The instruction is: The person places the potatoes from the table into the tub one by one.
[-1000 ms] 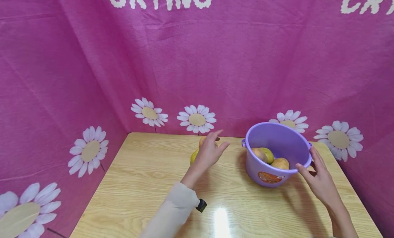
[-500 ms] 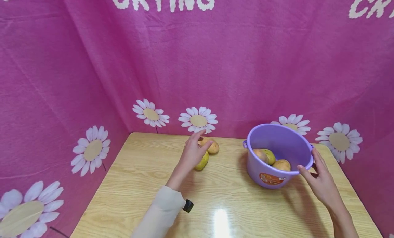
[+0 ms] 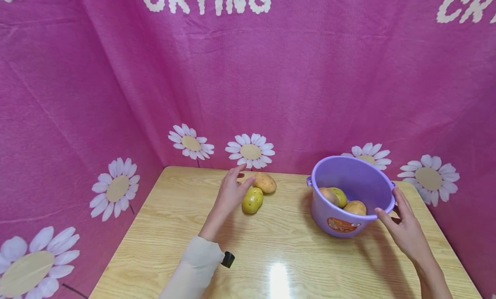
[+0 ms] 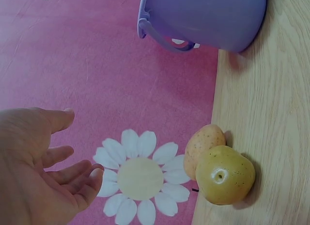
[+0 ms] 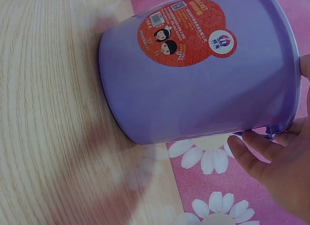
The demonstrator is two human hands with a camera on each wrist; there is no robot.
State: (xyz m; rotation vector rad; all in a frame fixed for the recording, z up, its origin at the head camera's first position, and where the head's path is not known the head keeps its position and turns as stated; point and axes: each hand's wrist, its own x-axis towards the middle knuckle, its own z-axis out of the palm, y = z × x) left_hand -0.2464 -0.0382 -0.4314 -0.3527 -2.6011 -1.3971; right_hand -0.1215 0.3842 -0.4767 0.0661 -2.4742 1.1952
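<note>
My left hand (image 3: pixel 229 191) is raised over the table with its fingers loosely bent and nothing in them. Just to its right lie a shiny yellow-green pear-like fruit (image 3: pixel 252 200) and, behind that, a tan potato (image 3: pixel 265 183); in the left wrist view the hand is clearly apart from both. At the right stands a purple bucket (image 3: pixel 329 213). My right hand (image 3: pixel 406 230) holds its right side, thumb at the rim and fingers by the handle mount. Inside the bucket are potatoes (image 3: pixel 354 207) and another yellow-green fruit (image 3: pixel 339 197).
The light wooden table (image 3: pixel 174 230) meets a pink cloth (image 3: pixel 271 84) with printed daisies at the back and sides. The bucket's handle (image 4: pixel 167 40) hangs down its far side. A red label (image 5: pixel 181 34) marks the bucket's outer wall.
My left hand has moved left, away from the bucket, uncovering the yellow-green fruit and the potato on the table. My right hand has stayed at the bucket's rim.
</note>
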